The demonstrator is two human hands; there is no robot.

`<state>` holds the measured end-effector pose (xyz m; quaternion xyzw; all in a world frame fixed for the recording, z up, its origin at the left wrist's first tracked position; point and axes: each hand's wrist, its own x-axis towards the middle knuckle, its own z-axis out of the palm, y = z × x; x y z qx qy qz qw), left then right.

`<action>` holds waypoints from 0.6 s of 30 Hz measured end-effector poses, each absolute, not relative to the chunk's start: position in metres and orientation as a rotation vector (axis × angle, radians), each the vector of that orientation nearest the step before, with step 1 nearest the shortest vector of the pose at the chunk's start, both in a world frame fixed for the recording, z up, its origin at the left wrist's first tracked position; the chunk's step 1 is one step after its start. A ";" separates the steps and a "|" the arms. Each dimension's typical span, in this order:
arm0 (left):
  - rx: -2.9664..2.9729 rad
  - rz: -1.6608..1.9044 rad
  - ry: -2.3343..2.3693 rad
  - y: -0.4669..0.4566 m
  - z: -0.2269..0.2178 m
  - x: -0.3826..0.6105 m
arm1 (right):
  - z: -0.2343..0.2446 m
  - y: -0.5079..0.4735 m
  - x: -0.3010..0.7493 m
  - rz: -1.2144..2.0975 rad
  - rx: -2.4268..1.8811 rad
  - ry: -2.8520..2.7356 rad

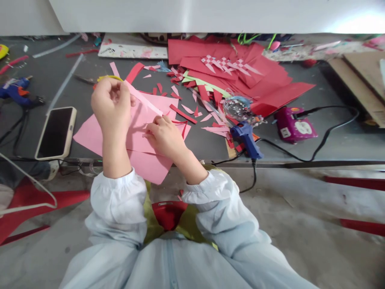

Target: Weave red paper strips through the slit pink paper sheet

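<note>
A narrow pink paper strip (144,100) stretches between my two hands above pink paper sheets (99,130). My left hand (112,102) is closed, pinching the strip's upper end. At its lower end, the fingers of my right hand (167,134) are bent round the strip over the sheets. Just behind my left hand lie scissors (86,80) with a yellow handle, partly hidden by the hand. A red paper strip (134,72) and a short pink strip (114,69) lie beyond the sheets. Thin red strips (183,114) lie beside my right hand.
Red paper sheets (282,86) with woven pink-and-red pieces are piled at the back. Cut scraps (188,108) litter the middle. A blue glue gun (247,138), its cord, and a purple box (294,125) are on the right. A phone (56,132) and another glue gun (18,91) are left.
</note>
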<state>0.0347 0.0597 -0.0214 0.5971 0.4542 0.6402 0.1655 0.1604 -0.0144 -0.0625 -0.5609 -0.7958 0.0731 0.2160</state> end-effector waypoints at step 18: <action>1.340 1.820 1.314 0.050 0.001 0.036 | -0.037 -0.012 0.209 0.465 -1.055 -1.454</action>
